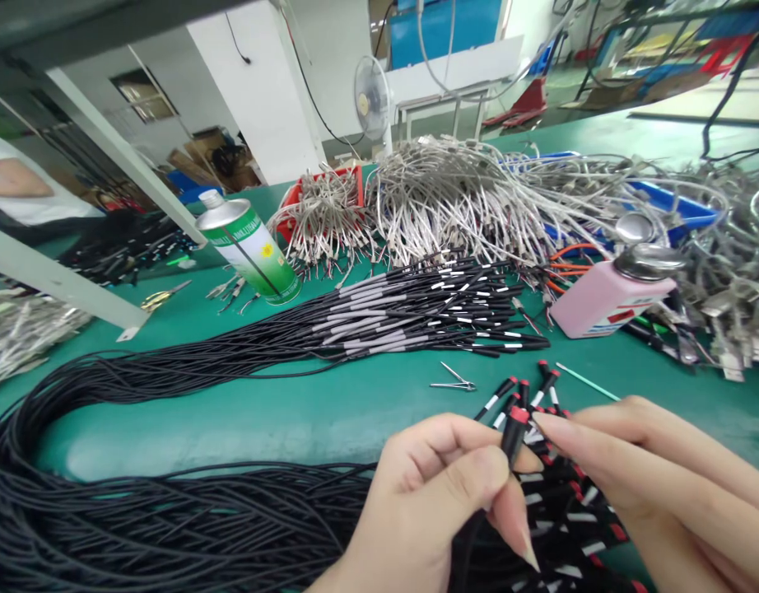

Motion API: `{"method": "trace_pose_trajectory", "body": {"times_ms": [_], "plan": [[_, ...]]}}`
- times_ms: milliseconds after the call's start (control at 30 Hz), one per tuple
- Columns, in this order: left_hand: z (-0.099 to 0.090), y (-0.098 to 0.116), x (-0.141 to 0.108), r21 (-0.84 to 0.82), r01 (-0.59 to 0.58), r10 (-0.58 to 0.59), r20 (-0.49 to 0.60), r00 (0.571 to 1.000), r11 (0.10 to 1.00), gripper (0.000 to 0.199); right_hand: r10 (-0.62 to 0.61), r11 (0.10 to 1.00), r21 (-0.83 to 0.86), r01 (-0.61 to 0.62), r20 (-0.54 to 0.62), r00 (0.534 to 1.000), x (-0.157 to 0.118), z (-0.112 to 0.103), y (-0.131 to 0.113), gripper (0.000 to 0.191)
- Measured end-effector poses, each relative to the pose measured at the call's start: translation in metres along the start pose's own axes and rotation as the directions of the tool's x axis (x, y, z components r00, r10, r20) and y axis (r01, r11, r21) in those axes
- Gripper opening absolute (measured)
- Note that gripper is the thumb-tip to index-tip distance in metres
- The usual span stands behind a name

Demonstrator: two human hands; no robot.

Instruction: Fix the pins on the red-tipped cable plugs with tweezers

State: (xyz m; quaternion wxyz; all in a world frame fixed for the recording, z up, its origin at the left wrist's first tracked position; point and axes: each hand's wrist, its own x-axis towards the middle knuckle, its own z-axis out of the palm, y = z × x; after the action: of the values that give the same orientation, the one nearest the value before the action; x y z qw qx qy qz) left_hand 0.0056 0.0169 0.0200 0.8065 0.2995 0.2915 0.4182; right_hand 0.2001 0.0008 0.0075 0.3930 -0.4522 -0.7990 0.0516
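Between the thumb and fingers of my left hand [438, 486] is a black cable [514, 438], its red-tipped end pointing up and away from me. My right hand [663, 478] is at that red tip, with its fingers drawn together; whatever they may hold is too small or hidden. Beneath both hands lie more red-tipped cable ends [547, 384] with white labels, partly covered by my hands. Their long black cables [188, 527] loop round on the left to a second bundle end with grey sleeves [367, 317] and white labels.
Beyond the cables stand a green-and-white can [253, 251] and a pink pump bottle [607, 296]. Tweezers [457, 384] and a thin green stick [586, 381] lie on the green table [281, 428]. White cables [454, 198] pile up behind. Someone in white [30, 185] is at far left.
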Motion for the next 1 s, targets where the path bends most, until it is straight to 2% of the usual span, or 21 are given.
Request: {"method": "trace_pose_trajectory", "body": {"times_ms": [100,200,300,600,867,1000], "plan": [[0.000,0.001,0.000,-0.013,0.004,-0.004,0.006,1.000,1.000,0.023,-0.012,0.995,0.103,0.004,0.082,0.997,-0.003,0.001,-0.002,0.058],[0.000,0.001,-0.001,-0.009,0.003,-0.003,0.006,1.000,1.000,0.022,0.063,0.993,0.098,-0.067,0.036,0.997,-0.005,0.003,-0.008,0.056],[0.000,0.001,0.000,0.010,0.002,-0.003,0.014,1.000,1.000,0.022,0.080,0.995,0.057,-0.081,0.015,0.997,-0.004,0.005,-0.013,0.056],[0.003,0.004,-0.003,0.057,0.008,-0.008,-0.005,1.000,0.998,0.026,0.053,0.998,0.032,-0.053,0.019,0.998,-0.002,0.005,-0.014,0.059],[0.005,0.007,-0.003,0.096,0.017,-0.014,-0.033,0.999,0.995,0.029,-0.062,0.998,-0.020,0.063,0.017,0.998,-0.002,0.002,-0.004,0.060],[0.007,0.009,-0.003,0.100,0.047,-0.042,-0.058,0.997,0.994,0.031,-0.072,0.997,-0.024,0.073,0.039,0.997,-0.002,0.002,-0.004,0.057]]}}
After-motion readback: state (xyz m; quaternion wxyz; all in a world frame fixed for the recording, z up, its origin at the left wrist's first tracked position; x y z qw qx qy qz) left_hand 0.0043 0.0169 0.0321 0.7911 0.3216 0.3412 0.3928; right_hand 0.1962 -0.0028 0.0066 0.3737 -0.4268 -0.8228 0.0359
